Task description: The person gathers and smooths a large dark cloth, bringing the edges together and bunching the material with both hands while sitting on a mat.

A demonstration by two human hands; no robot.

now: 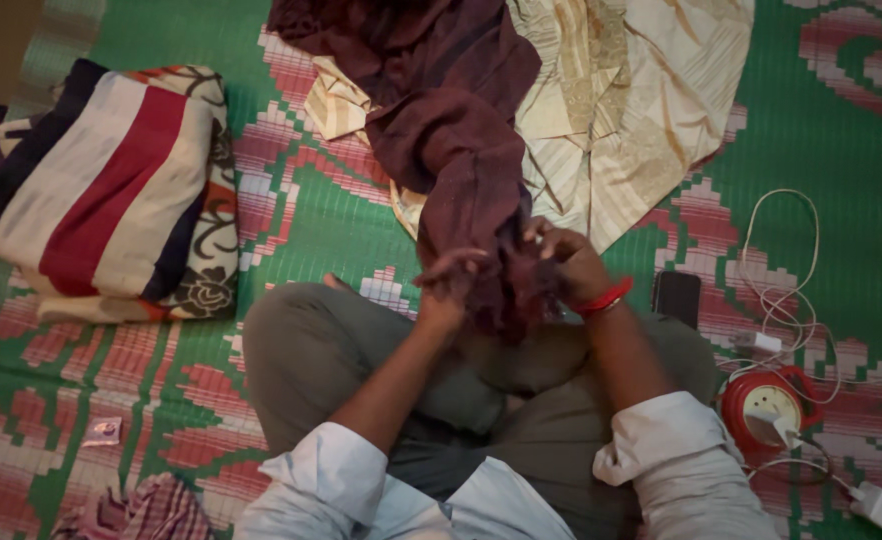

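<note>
Both our hands are in the maroon cloth (441, 110), at its near end above our lap.

The cloth runs as a long bunched band from the top of the view down toward us, slightly rightward, lying over the beige sheet (641, 100) and ending between our hands. Our left hand (451, 285) sits on the cloth's left edge with fingers curled over it, though we cannot tell how firmly they grip. Our right hand (566, 262), with a red band at the wrist, has its fingers closed on the gathered end. Both hands are equally near; the rest of the cloth lies away from us, beyond the fingers. A folded striped blanket (111, 190) lies well to the left on the green mat (821, 130); a phone (677, 298) and a red cable reel (769, 405) lie to the right.
</note>
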